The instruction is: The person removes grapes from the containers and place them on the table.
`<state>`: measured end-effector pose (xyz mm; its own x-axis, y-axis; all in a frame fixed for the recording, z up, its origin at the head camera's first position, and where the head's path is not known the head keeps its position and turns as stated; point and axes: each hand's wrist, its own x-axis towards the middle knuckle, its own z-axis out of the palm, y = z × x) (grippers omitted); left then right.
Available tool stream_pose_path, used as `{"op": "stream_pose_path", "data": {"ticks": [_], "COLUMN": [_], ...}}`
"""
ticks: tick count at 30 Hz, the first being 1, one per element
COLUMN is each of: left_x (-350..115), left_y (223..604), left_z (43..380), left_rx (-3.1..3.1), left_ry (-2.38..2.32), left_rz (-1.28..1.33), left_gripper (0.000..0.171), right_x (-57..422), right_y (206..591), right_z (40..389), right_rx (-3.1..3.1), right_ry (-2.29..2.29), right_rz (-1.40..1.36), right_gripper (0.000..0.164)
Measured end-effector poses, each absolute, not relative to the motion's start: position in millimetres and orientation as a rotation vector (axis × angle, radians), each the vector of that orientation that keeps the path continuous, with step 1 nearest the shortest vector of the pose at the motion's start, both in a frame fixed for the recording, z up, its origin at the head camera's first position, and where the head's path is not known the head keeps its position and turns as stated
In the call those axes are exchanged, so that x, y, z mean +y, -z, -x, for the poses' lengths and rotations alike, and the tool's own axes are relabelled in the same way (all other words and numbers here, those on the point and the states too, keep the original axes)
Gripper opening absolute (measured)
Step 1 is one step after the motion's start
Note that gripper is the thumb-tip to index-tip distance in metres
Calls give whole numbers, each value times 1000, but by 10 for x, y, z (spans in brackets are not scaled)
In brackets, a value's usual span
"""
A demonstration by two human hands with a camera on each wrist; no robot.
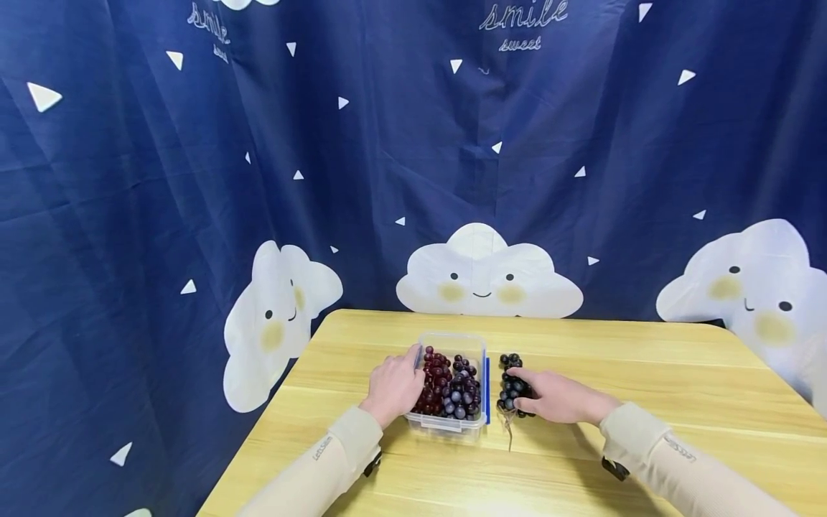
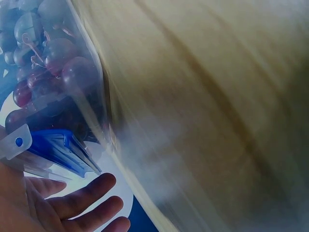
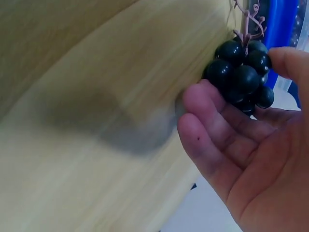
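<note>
A clear plastic container [image 1: 446,425] stands on the table with two bunches inside: dark red grapes [image 1: 434,380] on the left and purple grapes [image 1: 461,395] on the right. My left hand [image 1: 395,384] holds the container's left wall, thumb over the rim; its other fingers [image 2: 87,193] lie loosely spread outside, below a blue locking flap [image 2: 60,147]. To the right of the container, my right hand [image 1: 558,396] grips a bunch of black grapes [image 1: 510,388]. In the right wrist view the thumb and curled fingers are around these grapes [image 3: 241,77], their brown stem trailing away.
The light wooden table [image 1: 678,388] reaches back to a dark blue curtain [image 1: 478,158] printed with clouds and triangles. A blue strip [image 1: 487,391] runs along the container's right side, close to the black grapes.
</note>
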<state>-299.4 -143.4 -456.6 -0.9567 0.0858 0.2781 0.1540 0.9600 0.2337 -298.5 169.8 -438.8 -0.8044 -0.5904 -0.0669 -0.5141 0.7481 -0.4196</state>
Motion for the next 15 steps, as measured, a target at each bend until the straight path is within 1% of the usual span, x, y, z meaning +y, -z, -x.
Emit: {"op": "stream_pose_path", "data": {"ticks": [6,11,15], "left_x": [-1435,-1435,-1428], "left_y": [4585,4588,4581], "left_z": [3005,3012,3010], "left_rx": [-2840,-2845,-2850], "left_ry": [358,346,353], "left_rz": [172,165,165], "left_gripper": [53,53,53], "right_x": [1696,1674,1661], "right_y": [4359,4362,4372], "right_z": [3010,3060,3070], "right_rx": [2914,3068,3078], "right_ry": [424,322,256], "right_rz": [840,897,943], "right_gripper": [68,59,54]}}
